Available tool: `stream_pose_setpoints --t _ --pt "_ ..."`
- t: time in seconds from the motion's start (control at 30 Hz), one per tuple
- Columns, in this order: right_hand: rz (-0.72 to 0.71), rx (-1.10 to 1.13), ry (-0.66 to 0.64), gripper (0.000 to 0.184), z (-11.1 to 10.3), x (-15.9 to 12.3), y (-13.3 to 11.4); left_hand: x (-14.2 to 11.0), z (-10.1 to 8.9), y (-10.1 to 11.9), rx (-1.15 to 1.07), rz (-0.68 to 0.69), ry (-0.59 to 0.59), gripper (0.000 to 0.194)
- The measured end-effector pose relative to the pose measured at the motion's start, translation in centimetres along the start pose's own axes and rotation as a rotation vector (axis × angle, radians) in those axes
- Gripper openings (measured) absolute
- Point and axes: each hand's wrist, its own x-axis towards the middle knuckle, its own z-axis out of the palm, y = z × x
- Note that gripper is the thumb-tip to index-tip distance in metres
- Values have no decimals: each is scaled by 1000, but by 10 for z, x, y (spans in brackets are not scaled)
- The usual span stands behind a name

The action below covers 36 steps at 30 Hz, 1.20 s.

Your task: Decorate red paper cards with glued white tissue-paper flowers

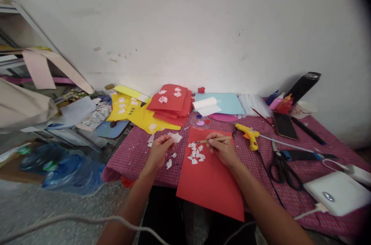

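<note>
My left hand (160, 151) pinches a piece of torn white paper (176, 137) left of the red sheet. In my right hand (222, 148) is a slim paintbrush (216, 139), its tip pointing left over the red sheet (213, 187). Torn white paper bits (196, 155) lie clustered on the upper part of that sheet, just below the brush tip. A few loose white scraps (169, 164) rest on the checked cloth beside my left hand. The red sheet's lower end reaches past the table's front edge.
Red cards with white flowers (169, 100) and yellow sheets (156, 121) lie at the back left. To the right are a yellow glue gun (247, 135), black scissors (284, 171), a utility knife (301, 155), a phone (285, 125), a paper cup (303, 109) and a white power bank (339, 193).
</note>
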Motion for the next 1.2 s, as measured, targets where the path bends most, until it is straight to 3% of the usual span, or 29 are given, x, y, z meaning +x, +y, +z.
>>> stream_pose_setpoints --t 0.17,0.3,0.87,1.2 --pt "24 56 -46 18 0 -1 0 -20 37 -9 -218 -110 -95 27" --pt "25 50 -80 19 1 -2 1 -26 48 -14 -277 -134 -133 25" --pt "8 -47 -109 21 2 -1 0 -29 49 -21 -284 -92 -201 15" --pt "19 -151 -112 21 4 0 -2 -25 49 -30 16 14 -165 18"
